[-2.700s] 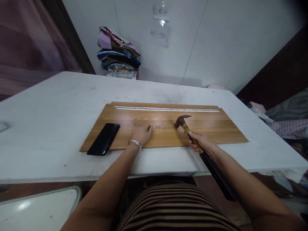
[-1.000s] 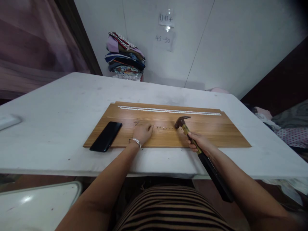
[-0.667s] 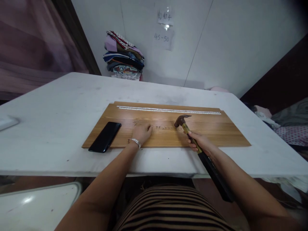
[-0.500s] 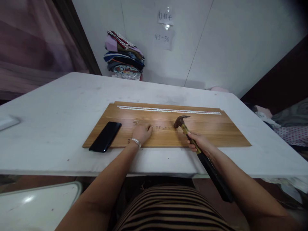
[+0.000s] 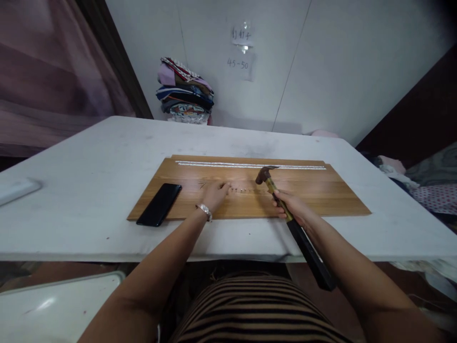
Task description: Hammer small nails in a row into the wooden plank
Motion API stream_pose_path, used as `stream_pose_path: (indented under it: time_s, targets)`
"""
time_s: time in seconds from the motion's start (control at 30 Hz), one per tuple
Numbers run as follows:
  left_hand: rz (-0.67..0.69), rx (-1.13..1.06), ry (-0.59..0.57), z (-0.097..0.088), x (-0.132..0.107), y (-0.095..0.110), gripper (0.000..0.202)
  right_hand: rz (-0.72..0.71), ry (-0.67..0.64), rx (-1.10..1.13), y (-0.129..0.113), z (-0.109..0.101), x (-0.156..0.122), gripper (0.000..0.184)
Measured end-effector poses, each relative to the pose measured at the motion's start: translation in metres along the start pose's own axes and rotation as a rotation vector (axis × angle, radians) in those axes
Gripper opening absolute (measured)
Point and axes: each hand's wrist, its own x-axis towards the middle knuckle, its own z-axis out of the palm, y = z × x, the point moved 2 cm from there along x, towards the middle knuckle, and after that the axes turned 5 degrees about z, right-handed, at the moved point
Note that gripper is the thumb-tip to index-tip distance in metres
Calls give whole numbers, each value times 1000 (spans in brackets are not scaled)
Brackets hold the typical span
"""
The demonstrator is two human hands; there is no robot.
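Note:
A wooden board (image 5: 321, 193) lies on a white table (image 5: 89, 162). My right hand (image 5: 291, 206) is closed round the handle of a hammer (image 5: 266, 175), whose rusty head hangs just above the board. A short row of small nails (image 5: 246, 190) stands in the board between my hands. My left hand (image 5: 216, 193) rests on the board with its fingers curled and pinched at the left end of that row; what it pinches is too small to make out. A few loose nails (image 5: 203, 183) lie just left of it. A silver bracelet is on my left wrist.
A black phone (image 5: 159, 210) lies on the board's left end. A long pale strip (image 5: 250, 166) runs along the board's far edge. A stack of folded cloth (image 5: 185, 93) sits against the wall. A white object (image 5: 16, 189) is at the table's left edge.
The hammer head has risen slightly and shifted left, closer to the nail row. My left hand stays at the row's left end. The view has tilted a little.

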Motion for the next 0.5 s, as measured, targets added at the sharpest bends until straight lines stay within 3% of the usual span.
stream_pose_path:
  time_s: [0.1,0.27,0.33,0.4,0.5]
  targets:
    - [-5,-350,-53,13,6,43,35,-59,-8,11,-7,14,8,30]
    - [-191,-757,-140,34,28,102,38,-266,18,32,-11,58,21,17]
    - [-257,-762,-110,31,36,112,35,-380,11,25,-7,73,23,16]
    - [-267,-737,-98,20,40,115,34,-481,-23,-56,-3,77,25,30]
    - [-178,-695,-183,-1,39,110,30,-612,-119,-417,-2,50,31,37]
